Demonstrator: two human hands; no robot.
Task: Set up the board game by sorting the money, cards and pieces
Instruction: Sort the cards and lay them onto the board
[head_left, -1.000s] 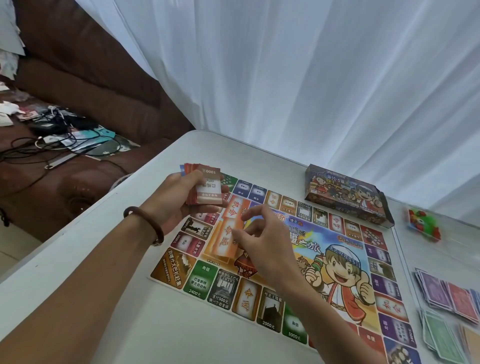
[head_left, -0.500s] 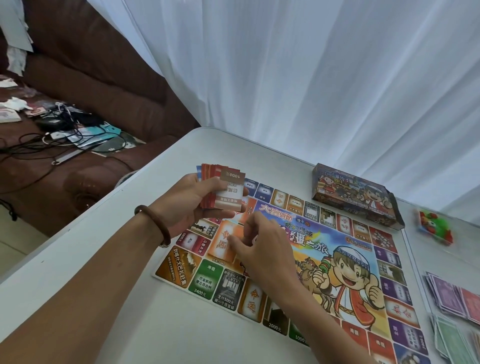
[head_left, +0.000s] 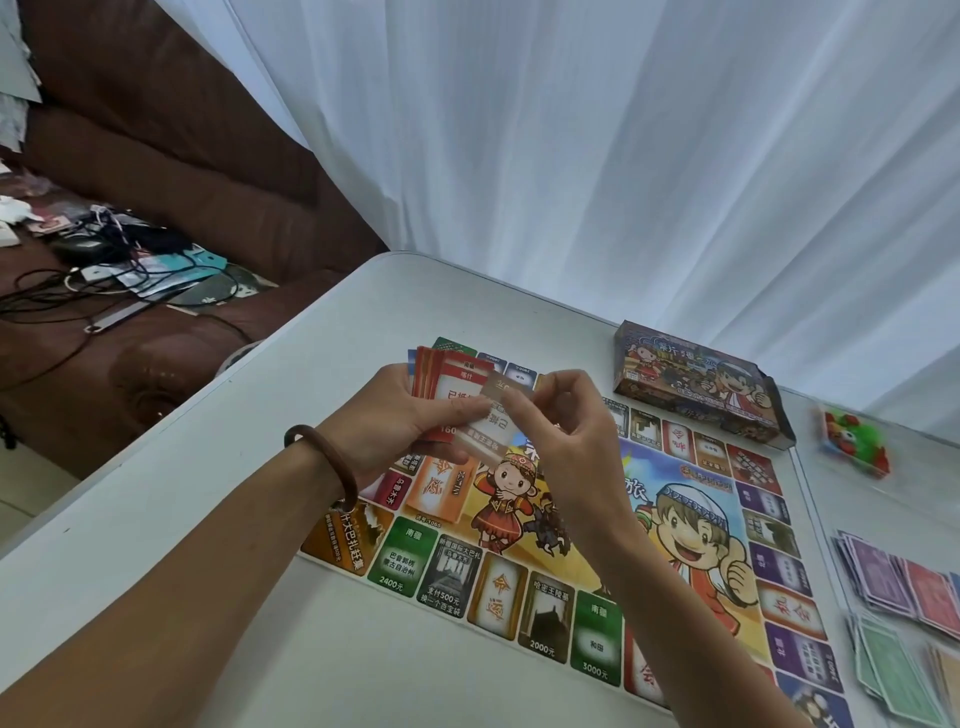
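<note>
My left hand (head_left: 387, 415) grips a fanned stack of red-backed cards (head_left: 447, 376) above the colourful game board (head_left: 691, 545). My right hand (head_left: 563, 436) has come up to the stack and pinches the front brown-topped card (head_left: 491, 421) between thumb and fingers. An orange card pile (head_left: 439, 488) lies on the board below my hands. Purple and pink cards (head_left: 898, 582) and green cards (head_left: 893, 670) lie in fanned piles at the table's right edge.
The game box (head_left: 696, 382) stands beyond the board at the back right. A bag of green and red pieces (head_left: 852, 439) lies to its right. A brown sofa (head_left: 156, 208) with cables is left of the white table (head_left: 234, 519); a curtain hangs behind.
My right hand lifted off the orange pile on the board and rose to the stack in my left hand, taking hold of the front card. The view shifted left.
</note>
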